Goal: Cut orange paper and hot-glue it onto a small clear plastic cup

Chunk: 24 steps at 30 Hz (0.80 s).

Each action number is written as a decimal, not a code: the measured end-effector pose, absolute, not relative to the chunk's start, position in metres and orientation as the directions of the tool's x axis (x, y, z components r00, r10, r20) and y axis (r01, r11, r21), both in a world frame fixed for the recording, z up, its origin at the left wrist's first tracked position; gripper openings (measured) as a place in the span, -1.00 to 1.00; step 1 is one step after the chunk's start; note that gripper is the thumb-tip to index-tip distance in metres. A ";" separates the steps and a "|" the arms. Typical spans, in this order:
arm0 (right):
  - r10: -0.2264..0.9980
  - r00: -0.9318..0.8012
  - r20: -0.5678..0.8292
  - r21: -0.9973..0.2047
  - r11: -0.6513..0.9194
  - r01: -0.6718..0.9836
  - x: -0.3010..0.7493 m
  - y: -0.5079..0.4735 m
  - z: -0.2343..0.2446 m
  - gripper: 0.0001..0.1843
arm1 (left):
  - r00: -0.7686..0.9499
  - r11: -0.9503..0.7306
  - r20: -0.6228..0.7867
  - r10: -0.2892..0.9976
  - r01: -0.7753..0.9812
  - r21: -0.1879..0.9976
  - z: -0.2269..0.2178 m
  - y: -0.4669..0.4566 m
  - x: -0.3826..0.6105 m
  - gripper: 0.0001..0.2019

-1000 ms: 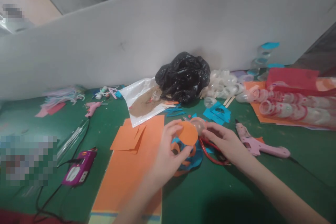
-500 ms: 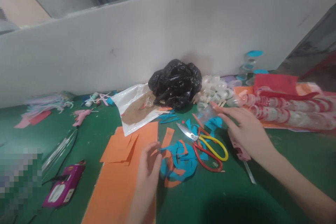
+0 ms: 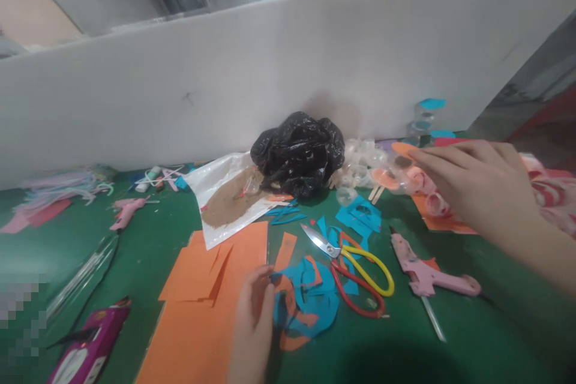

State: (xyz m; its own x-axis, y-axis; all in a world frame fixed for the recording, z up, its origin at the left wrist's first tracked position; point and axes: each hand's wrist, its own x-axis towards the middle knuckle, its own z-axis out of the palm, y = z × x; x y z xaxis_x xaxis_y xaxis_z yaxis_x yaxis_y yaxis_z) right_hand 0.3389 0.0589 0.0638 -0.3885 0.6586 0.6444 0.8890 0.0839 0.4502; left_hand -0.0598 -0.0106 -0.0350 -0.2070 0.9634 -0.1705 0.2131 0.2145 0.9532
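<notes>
My left hand [image 3: 252,324] rests edge-on at the right border of a large orange paper sheet [image 3: 193,336], fingers pressed together; what is in them, if anything, is hidden. Right beside it lies a heap of blue and orange paper scraps [image 3: 306,306]. My right hand [image 3: 481,192] reaches out to the right over rows of clear plastic cups with red rims [image 3: 553,192]. Its fingertips hold a small clear plastic cup with an orange disc [image 3: 398,165]. Scissors with red and yellow handles [image 3: 355,270] lie between my hands.
A pink glue gun [image 3: 427,273] lies right of the scissors, another [image 3: 126,211] at the far left. A black bag [image 3: 297,153] and a white bag of brown powder [image 3: 229,198] sit against the white partition [image 3: 270,72]. A purple box [image 3: 90,354] lies at the lower left.
My right hand has carried the clear cup from the middle to the right, over the rows of cups. My left hand has let go of the orange disc and dropped to the orange sheet.
</notes>
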 end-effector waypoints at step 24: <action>0.689 -0.427 0.586 0.600 -0.014 0.800 0.428 0.170 0.073 -0.67 | -0.334 0.180 -0.024 0.942 0.444 0.878 -0.055 -0.007 -0.063 -0.46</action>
